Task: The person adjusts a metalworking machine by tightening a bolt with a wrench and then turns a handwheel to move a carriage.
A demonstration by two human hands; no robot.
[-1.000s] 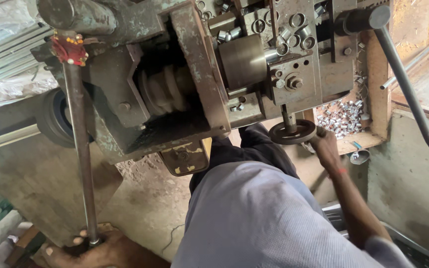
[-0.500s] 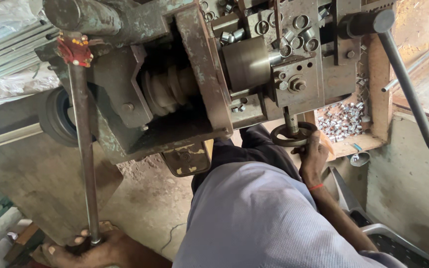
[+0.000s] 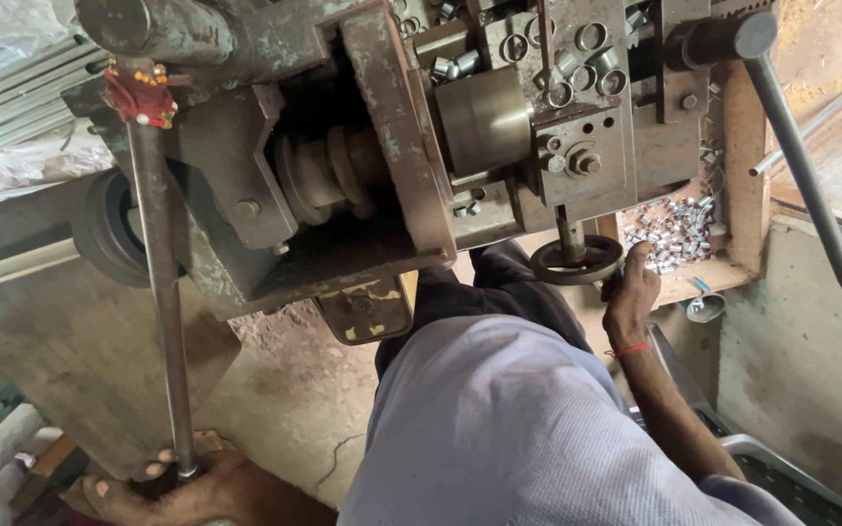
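Observation:
My left hand (image 3: 182, 487) is at the bottom left, closed around the lower end of a long steel rod (image 3: 163, 302) that runs up into the old metal machine (image 3: 343, 166). A red tie (image 3: 138, 94) is knotted at the rod's top. My right hand (image 3: 631, 292), with a red thread on the wrist, grips the rim of a small dark handwheel (image 3: 577, 261) under the machine's tool block. My light shirt fills the lower middle of the view.
A long lever handle (image 3: 806, 175) slants down at the right. A heap of small shiny metal pieces (image 3: 674, 229) lies on a wooden ledge behind the handwheel. A grey crate (image 3: 782, 468) sits at the lower right. Concrete floor lies below the machine.
My right hand has shifted from the right side of the handwheel to its lower right rim, and the view has drifted slightly. My left hand stays on the rod's end.

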